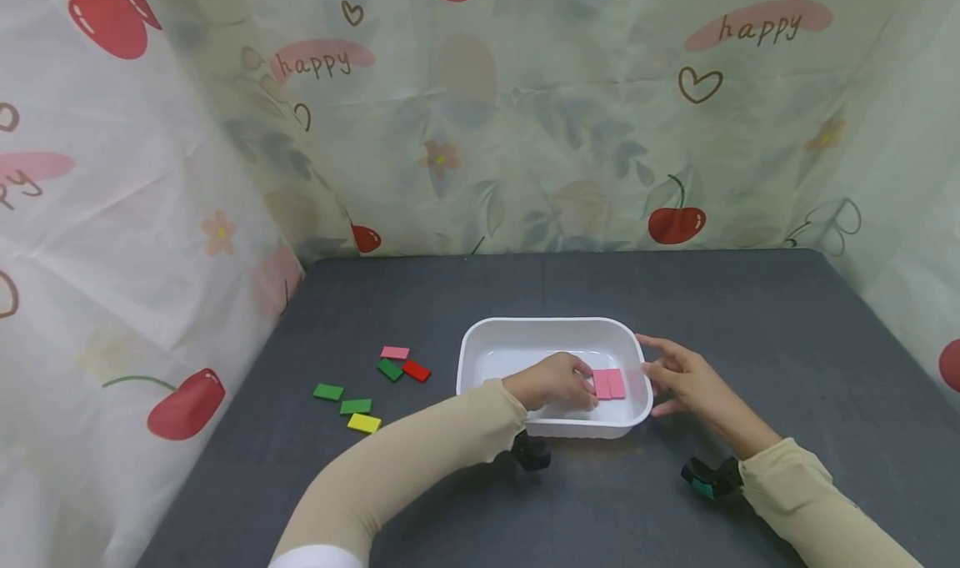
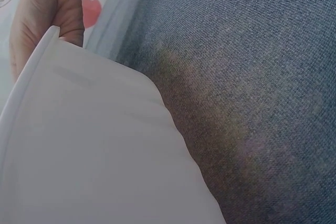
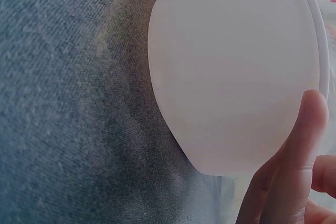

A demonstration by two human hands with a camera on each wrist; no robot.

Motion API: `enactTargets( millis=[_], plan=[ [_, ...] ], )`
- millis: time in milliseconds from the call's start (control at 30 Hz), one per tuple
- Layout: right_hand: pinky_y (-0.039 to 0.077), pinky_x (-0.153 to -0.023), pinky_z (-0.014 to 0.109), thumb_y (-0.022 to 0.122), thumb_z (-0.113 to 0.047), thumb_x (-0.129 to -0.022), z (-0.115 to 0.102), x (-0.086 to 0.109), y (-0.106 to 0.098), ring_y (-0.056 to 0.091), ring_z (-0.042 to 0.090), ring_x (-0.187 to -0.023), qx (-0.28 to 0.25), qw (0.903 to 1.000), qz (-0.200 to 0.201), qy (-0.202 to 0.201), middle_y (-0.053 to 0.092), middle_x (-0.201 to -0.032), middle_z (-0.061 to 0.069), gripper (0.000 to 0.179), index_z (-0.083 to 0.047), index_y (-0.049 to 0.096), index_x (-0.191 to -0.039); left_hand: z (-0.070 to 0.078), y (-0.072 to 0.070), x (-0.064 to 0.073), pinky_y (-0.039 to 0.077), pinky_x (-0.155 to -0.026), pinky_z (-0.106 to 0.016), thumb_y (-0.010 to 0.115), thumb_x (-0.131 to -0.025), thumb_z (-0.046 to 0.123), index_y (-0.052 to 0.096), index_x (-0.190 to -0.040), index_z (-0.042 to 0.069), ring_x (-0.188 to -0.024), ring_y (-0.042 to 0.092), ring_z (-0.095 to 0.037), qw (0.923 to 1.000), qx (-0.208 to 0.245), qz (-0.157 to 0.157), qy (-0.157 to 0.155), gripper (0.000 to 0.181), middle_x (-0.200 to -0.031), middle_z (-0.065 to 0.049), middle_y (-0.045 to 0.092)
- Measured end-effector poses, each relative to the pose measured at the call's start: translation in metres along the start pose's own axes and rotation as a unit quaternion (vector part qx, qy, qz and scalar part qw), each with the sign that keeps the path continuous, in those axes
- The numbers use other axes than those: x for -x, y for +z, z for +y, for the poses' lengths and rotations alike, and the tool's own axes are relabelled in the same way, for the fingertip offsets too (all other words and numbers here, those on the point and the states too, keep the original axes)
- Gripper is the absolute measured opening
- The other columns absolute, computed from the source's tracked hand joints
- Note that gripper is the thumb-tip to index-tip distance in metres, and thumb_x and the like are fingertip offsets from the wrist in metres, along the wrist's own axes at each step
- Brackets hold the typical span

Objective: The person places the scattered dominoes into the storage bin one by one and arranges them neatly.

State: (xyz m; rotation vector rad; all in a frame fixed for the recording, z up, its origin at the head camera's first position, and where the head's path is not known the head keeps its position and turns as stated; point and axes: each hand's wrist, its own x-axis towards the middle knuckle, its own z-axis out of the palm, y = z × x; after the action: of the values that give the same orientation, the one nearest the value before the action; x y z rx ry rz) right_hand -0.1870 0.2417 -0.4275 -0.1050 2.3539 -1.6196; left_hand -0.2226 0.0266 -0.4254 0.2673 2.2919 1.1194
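A white tray [image 1: 555,429] stands on the dark table. Inside it lie two pink tiles [image 1: 617,384], edge to edge near the right end. My left hand [image 1: 552,381] reaches over the near rim into the tray, its thumb and forefinger pinching the left pink tile [image 1: 602,384] at its left side. In the left wrist view the tray's outer wall hides the fingertips. My right hand [image 1: 686,382] is at the tray's right end, fingers spread along the rim. The right wrist view shows one straight finger [image 3: 299,156] against the tray's outer wall.
Left of the tray, loose tiles are scattered: a pink one [image 1: 395,353], a red one [image 1: 417,371], a yellow one [image 1: 364,423] and several green ones [image 1: 356,406]. A patterned curtain [image 1: 480,134] hangs behind the table [image 1: 720,301] and along its sides.
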Motion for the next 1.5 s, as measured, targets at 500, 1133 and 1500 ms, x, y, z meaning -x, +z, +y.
enactTargets(
  millis=[500,1133,1500],
  plan=[
    [0.058,-0.060,0.037,0.054,-0.016,-0.099,0.000,-0.001,0.000,0.060,0.014,-0.075,-0.006,1.0000,-0.003,-0.007,0.060,-0.096,0.020,0.059,-0.004,0.027,-0.151,-0.001,-0.002,0.000,0.047,-0.082,-0.027,0.077,-0.076,0.003,0.062,-0.120,-0.002,-0.084,0.055,-0.014,0.9999,0.012,-0.004,0.004,0.046,-0.094,-0.005,0.069],
    [0.058,-0.060,0.036,0.055,-0.018,-0.099,-0.002,0.000,0.002,0.059,0.016,-0.076,0.001,1.0000,0.005,-0.001,0.059,-0.096,0.017,0.060,-0.004,0.027,-0.151,-0.010,-0.136,0.081,0.048,-0.098,-0.037,0.065,-0.091,0.006,0.051,-0.136,0.006,-0.109,0.061,-0.021,0.9686,0.207,0.058,0.125,0.047,-0.123,-0.016,0.059],
    [0.058,-0.062,0.038,0.055,-0.019,-0.099,-0.003,0.001,0.003,0.060,0.018,-0.078,0.006,0.9999,0.003,0.009,0.061,-0.097,0.017,0.061,-0.005,0.026,-0.151,-0.101,-0.201,0.100,0.040,-0.107,-0.043,0.061,-0.095,0.015,0.043,-0.143,0.008,-0.125,0.051,-0.030,0.9508,0.216,0.217,0.048,0.051,-0.138,-0.019,0.050]
  ],
)
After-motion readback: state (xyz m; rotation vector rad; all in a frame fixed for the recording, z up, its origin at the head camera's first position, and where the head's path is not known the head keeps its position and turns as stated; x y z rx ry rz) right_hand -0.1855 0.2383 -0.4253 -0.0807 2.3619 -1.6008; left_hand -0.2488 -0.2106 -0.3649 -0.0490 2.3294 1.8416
